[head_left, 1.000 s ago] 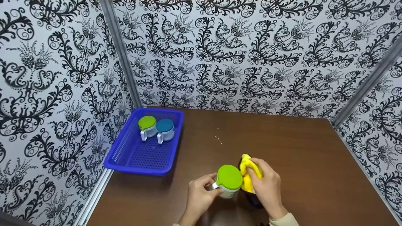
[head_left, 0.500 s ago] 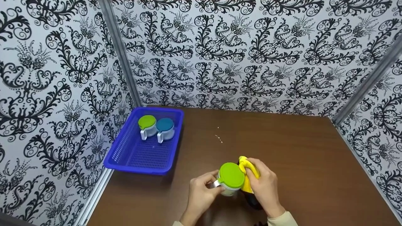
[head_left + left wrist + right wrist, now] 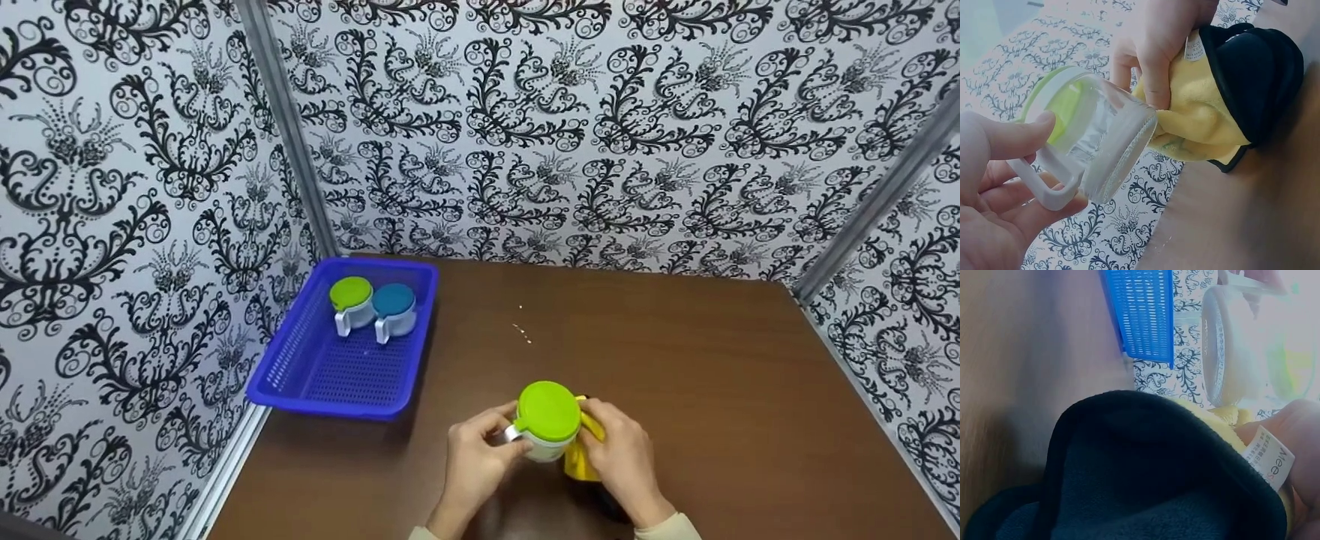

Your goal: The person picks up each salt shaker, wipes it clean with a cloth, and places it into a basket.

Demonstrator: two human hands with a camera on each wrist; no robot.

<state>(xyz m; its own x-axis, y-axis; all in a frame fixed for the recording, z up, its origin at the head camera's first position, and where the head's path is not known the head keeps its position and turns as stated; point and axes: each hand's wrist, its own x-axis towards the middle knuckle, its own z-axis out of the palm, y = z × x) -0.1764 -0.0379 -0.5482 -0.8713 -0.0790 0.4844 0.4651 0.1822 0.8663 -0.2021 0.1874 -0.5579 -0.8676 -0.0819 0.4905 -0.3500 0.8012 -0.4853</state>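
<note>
My left hand [image 3: 478,457] pinches the white handle of a clear jar with a green lid [image 3: 550,411], lifted over the front of the table. In the left wrist view the glass jar [image 3: 1107,147] lies tilted, thumb and fingers around its handle. My right hand [image 3: 621,457] grips a bunched cloth [image 3: 1202,115], yellow on one side and dark with black edging on the other. The cloth is against the jar's side near its base. In the right wrist view the cloth's dark side [image 3: 1162,467] hangs large in front, with a white label [image 3: 1268,458] by the fingers.
A blue plastic basket [image 3: 259,394] stands at the left of the brown table [image 3: 697,360]. Inside are a green-lidded jar [image 3: 352,294] and a blue-lidded jar [image 3: 394,301], both with white handles. Small pale specks [image 3: 523,332] lie mid-table. Patterned walls [image 3: 555,135] enclose the back and sides.
My right hand and the cloth have shifted left and slightly down along the jar, and less yellow shows from above. The jar has risen a little in view, still held by its handle.
</note>
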